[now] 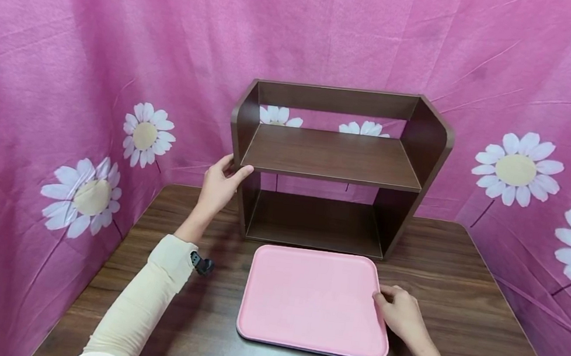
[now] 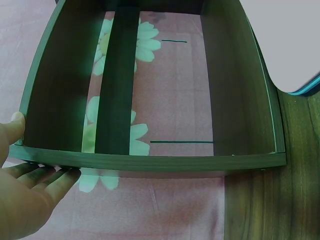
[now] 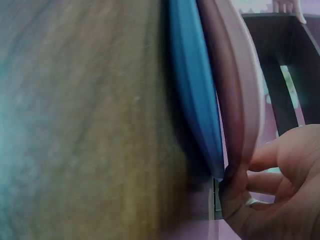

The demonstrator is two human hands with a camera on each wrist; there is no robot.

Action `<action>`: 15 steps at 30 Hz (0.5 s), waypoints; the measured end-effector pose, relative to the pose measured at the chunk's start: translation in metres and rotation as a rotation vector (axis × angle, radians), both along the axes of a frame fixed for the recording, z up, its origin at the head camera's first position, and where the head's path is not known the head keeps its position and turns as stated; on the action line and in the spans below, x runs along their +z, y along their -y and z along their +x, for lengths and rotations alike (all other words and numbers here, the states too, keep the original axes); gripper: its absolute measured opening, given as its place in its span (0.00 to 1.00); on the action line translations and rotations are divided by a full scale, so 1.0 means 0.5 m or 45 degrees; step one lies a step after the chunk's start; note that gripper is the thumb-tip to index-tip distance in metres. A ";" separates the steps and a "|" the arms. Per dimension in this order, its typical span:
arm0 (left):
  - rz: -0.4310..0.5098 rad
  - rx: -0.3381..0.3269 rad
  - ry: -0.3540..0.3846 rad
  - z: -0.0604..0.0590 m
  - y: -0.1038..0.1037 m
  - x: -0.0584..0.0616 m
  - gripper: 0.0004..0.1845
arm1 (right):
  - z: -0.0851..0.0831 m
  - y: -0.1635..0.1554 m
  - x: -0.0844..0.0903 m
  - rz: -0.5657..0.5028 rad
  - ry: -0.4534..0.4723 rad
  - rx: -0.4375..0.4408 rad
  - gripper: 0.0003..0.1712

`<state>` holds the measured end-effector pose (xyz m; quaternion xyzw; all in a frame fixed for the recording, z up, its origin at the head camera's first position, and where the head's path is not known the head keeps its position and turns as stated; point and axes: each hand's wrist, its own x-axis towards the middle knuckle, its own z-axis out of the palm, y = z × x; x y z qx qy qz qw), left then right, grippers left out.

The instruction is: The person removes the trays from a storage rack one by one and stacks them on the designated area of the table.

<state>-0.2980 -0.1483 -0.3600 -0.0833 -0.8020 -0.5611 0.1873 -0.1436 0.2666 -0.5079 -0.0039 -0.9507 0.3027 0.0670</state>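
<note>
A dark brown two-tier wooden shelf [image 1: 332, 157] stands at the back middle of the table. My left hand [image 1: 218, 185] holds its left side panel, thumb on the front edge and fingers along the outside; the left wrist view shows the hand [image 2: 25, 195] against that panel [image 2: 150, 162]. A pink tray [image 1: 311, 298] lies flat in front of the shelf, stacked on a blue tray [image 3: 192, 100] whose edge peeks out beneath. My right hand [image 1: 399, 314] grips the pink tray's right rim. In the right wrist view its fingers [image 3: 280, 190] pinch the pink rim [image 3: 235, 90], slightly parted from the blue tray.
The dark wood table [image 1: 464, 280] has bare surface to the right and left of the trays. A pink cloth with white daisies [image 1: 516, 169] hangs close behind and on both sides. Both shelf tiers hold nothing.
</note>
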 end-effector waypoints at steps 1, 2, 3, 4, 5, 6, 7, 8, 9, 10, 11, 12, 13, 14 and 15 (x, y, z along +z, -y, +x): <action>0.000 0.000 0.000 0.000 0.000 0.000 0.30 | 0.001 0.000 -0.002 0.013 0.005 0.007 0.17; -0.003 0.001 0.000 0.000 0.000 -0.001 0.30 | 0.002 0.001 -0.003 0.029 0.011 0.016 0.17; -0.007 0.002 0.000 0.000 0.000 -0.001 0.30 | 0.002 0.001 -0.003 0.047 0.021 0.027 0.17; -0.011 0.004 0.001 0.000 -0.001 -0.001 0.30 | 0.002 0.001 -0.004 0.066 0.031 0.036 0.17; -0.012 0.004 0.000 0.000 -0.001 -0.001 0.29 | 0.002 0.002 -0.004 0.077 0.045 0.042 0.18; -0.015 0.005 -0.001 0.001 -0.001 -0.001 0.29 | 0.002 0.002 -0.004 0.081 0.062 0.044 0.18; -0.013 0.008 -0.004 0.001 -0.001 -0.001 0.29 | 0.002 0.003 -0.003 0.070 0.089 0.047 0.19; -0.012 0.010 -0.007 0.001 -0.001 0.000 0.29 | 0.001 0.004 -0.001 0.055 0.117 0.049 0.20; -0.014 0.012 -0.010 0.001 -0.001 0.000 0.29 | 0.001 0.004 0.000 0.037 0.143 0.051 0.20; -0.011 0.011 -0.013 0.002 -0.001 0.000 0.29 | 0.001 0.005 0.001 0.014 0.168 0.049 0.21; -0.008 0.011 -0.016 0.002 -0.001 0.000 0.28 | 0.001 0.006 0.002 -0.007 0.191 0.046 0.21; -0.008 0.010 -0.018 0.002 0.000 0.000 0.28 | 0.001 0.006 0.002 -0.027 0.209 0.044 0.21; -0.007 0.008 -0.020 0.002 0.000 0.000 0.28 | 0.001 0.006 0.003 -0.047 0.222 0.044 0.21; -0.008 0.007 -0.021 0.001 0.000 0.000 0.28 | 0.002 0.007 0.003 -0.056 0.222 0.045 0.21; -0.008 0.004 -0.021 0.001 0.000 0.000 0.29 | 0.002 0.006 0.002 -0.062 0.223 0.047 0.21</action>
